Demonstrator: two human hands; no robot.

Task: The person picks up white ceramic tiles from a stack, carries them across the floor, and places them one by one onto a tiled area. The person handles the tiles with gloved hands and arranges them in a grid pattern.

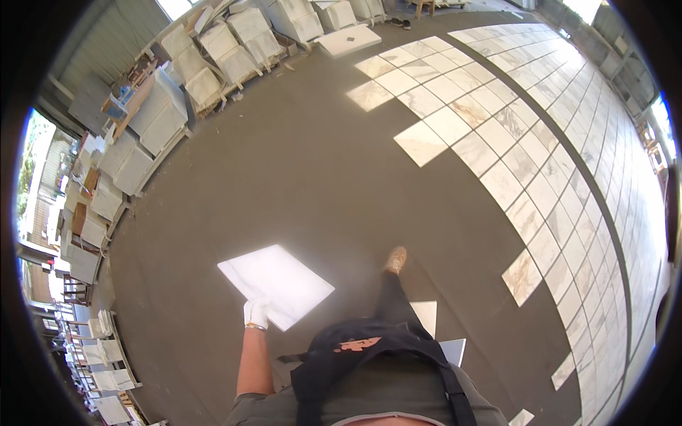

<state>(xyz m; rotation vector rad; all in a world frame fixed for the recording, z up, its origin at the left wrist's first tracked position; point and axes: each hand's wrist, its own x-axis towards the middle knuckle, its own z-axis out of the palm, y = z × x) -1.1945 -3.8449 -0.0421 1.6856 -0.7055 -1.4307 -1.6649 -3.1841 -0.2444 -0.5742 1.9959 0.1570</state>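
Note:
My left hand (pixel 255 313), in a white glove with a bracelet at the wrist, grips one edge of a white marble tile (pixel 280 282). The tile is held out to my left above the grey floor, its pale veined face turned up. My right hand does not show. At my right side the corner of another pale slab (pixel 455 351) sticks out from behind my body; what supports it is hidden. A cream tile (pixel 426 317) shows partly beside my leg, near my dark apron (pixel 355 355).
Veined marble tiles (pixel 526 199) lie in a stepped grid on the right, split by a dark strip (pixel 568 145). Stacked slabs (pixel 234 42) lean along the far and left sides. A flat slab (pixel 349 41) lies at the back. My brown shoe (pixel 396 260) stands on the grey floor (pixel 284 156).

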